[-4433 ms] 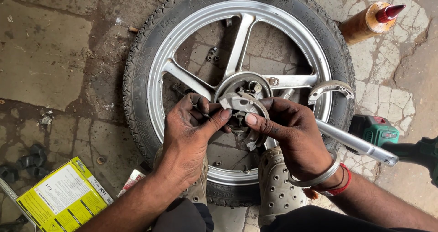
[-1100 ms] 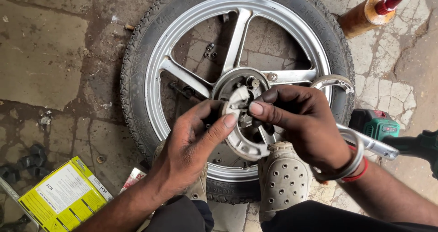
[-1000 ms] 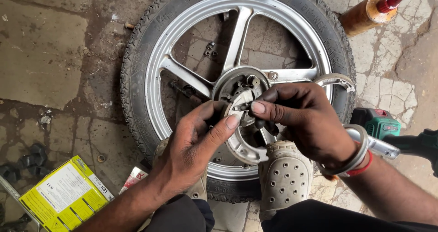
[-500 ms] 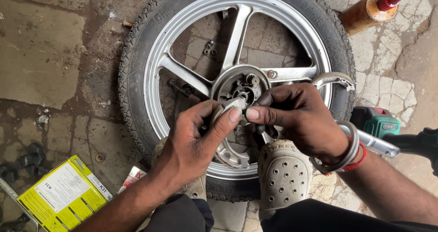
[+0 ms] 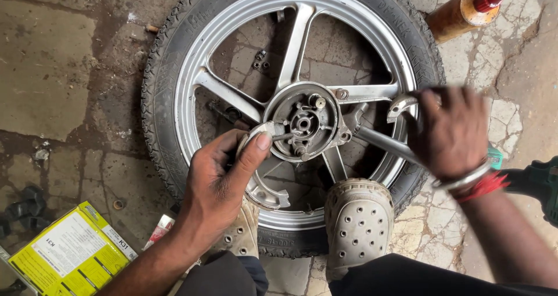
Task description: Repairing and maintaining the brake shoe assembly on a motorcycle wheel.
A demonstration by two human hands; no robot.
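A motorcycle alloy wheel (image 5: 197, 78) with its tyre lies flat on the floor, the round brake hub (image 5: 302, 121) facing up. My left hand (image 5: 224, 177) pinches a curved metal brake shoe (image 5: 264, 194) against the hub's left side, thumb on its upper end. My right hand (image 5: 450, 130) is blurred over the rim at the right. Its fingers curl over a second brake shoe (image 5: 400, 104) lying there, and I cannot make out the grip. A metal axle rod (image 5: 381, 140) runs from the hub under that hand.
My feet in grey perforated clogs (image 5: 357, 220) press on the tyre's near edge. An oil bottle with a red nozzle (image 5: 465, 8) stands at the top right. A green power tool (image 5: 537, 182) lies at the right, a yellow box (image 5: 70, 252) at the bottom left. Small nuts (image 5: 258, 57) lie between the spokes.
My right hand has left the hub and swung right onto the second brake shoe on the rim. My left hand still holds the first shoe at the hub.
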